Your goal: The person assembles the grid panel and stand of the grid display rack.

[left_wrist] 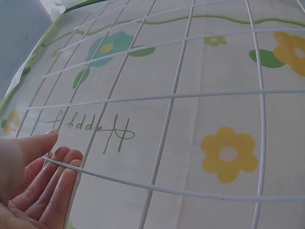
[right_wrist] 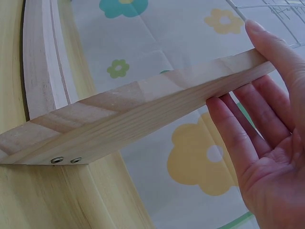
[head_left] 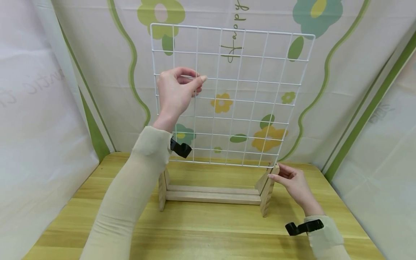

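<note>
A white wire grid panel (head_left: pixel 245 31) stands upright, its lower corners at the tops of the side pieces of a wooden stand (head_left: pixel 212 197). Fingers and thumb of my left hand (head_left: pixel 177 90) curl round a wire in the panel's left part; the left wrist view has thumb and fingertips on either side of the grid wire (left_wrist: pixel 172 95). My right hand (head_left: pixel 295 185) grips the upper end of the stand's right side piece (right_wrist: pixel 138 98), thumb on its edge and fingers against its outer face. Two metal screws (right_wrist: pixel 57 160) show low on that face.
The stand sits on a wood-grain table (head_left: pixel 208 234). Behind the panel hangs a pale cloth (head_left: pixel 253 68) printed with flowers, and similar pale sheets (head_left: pixel 48 108) close off both sides. Each wrist wears a black camera mount (head_left: pixel 182 148).
</note>
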Demonstrator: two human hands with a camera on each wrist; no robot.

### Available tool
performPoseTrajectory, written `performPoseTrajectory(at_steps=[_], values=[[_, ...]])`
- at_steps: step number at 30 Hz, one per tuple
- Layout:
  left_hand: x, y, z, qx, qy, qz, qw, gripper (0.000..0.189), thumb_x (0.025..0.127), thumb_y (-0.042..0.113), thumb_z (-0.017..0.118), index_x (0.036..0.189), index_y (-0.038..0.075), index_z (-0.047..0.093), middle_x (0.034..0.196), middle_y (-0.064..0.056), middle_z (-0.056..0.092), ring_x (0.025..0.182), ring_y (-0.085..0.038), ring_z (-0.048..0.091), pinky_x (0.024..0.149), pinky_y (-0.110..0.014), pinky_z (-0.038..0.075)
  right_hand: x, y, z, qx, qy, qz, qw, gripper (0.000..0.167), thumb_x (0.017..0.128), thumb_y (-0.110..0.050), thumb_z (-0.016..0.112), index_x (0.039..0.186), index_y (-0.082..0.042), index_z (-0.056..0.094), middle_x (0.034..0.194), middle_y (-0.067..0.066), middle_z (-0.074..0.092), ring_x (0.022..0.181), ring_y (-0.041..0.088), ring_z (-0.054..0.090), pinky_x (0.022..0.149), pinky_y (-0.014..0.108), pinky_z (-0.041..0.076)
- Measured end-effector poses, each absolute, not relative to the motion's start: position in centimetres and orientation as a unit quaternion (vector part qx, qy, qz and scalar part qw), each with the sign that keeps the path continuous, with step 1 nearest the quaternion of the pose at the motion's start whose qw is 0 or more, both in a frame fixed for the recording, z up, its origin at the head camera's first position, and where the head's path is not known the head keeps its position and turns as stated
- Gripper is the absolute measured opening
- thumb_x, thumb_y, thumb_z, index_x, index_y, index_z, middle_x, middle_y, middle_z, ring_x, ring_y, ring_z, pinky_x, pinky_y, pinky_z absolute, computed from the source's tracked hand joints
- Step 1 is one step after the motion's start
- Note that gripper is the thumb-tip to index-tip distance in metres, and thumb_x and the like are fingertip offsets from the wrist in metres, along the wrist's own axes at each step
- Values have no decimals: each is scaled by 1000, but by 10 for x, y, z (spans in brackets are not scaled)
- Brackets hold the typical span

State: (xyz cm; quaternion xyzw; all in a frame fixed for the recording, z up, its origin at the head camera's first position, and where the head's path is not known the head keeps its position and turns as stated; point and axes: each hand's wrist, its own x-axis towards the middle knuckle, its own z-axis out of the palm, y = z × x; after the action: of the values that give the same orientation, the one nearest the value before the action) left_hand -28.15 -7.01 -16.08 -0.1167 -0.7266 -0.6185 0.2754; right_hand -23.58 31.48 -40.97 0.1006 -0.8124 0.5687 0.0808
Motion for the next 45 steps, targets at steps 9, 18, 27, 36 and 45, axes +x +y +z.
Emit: performPoseTrajectory(at_steps=[9, 18, 27, 36, 45], values=[[-278, -70, -164, -121, -724, -617, 283, 25, 85, 27, 86, 96, 7, 75, 81, -6, 74, 70, -20, 72, 67, -27, 60, -236, 315, -411, 96, -817, 563, 82, 59, 94, -20, 78, 142, 6, 55, 117, -6, 71, 101, 5, 66, 83, 20, 56], [-276, -72, -167, -135, -717, -616, 296, 24, 86, 25, 86, 95, 6, 75, 80, -7, 74, 70, -21, 72, 66, -27, 60, -236, 315, -411, 100, -815, 564, 86, 59, 93, -19, 78, 141, 7, 55, 116, -7, 71, 101, 5, 66, 82, 20, 56], [-274, -72, -170, -140, -714, -615, 304, 24, 85, 26, 86, 94, 8, 75, 77, -7, 73, 67, -23, 70, 56, -25, 52, -236, 315, -411, 100, -813, 567, 86, 59, 93, -19, 79, 140, 7, 55, 116, -5, 71, 100, 6, 67, 82, 21, 57], [-272, -71, -174, -149, -708, -615, 314, 23, 85, 24, 87, 94, 6, 75, 76, -8, 73, 66, -25, 70, 55, -25, 52, -236, 315, -411, 100, -813, 567, 85, 59, 93, -19, 78, 141, 7, 55, 116, -3, 72, 100, 6, 67, 82, 21, 57], [-268, -71, -178, -150, -704, -617, 317, 23, 85, 24, 86, 94, 6, 75, 78, -7, 74, 68, -25, 71, 57, -25, 55, -236, 315, -411, 110, -806, 575, 85, 58, 94, -17, 78, 141, 8, 55, 116, -5, 72, 101, 7, 68, 83, 21, 57]])
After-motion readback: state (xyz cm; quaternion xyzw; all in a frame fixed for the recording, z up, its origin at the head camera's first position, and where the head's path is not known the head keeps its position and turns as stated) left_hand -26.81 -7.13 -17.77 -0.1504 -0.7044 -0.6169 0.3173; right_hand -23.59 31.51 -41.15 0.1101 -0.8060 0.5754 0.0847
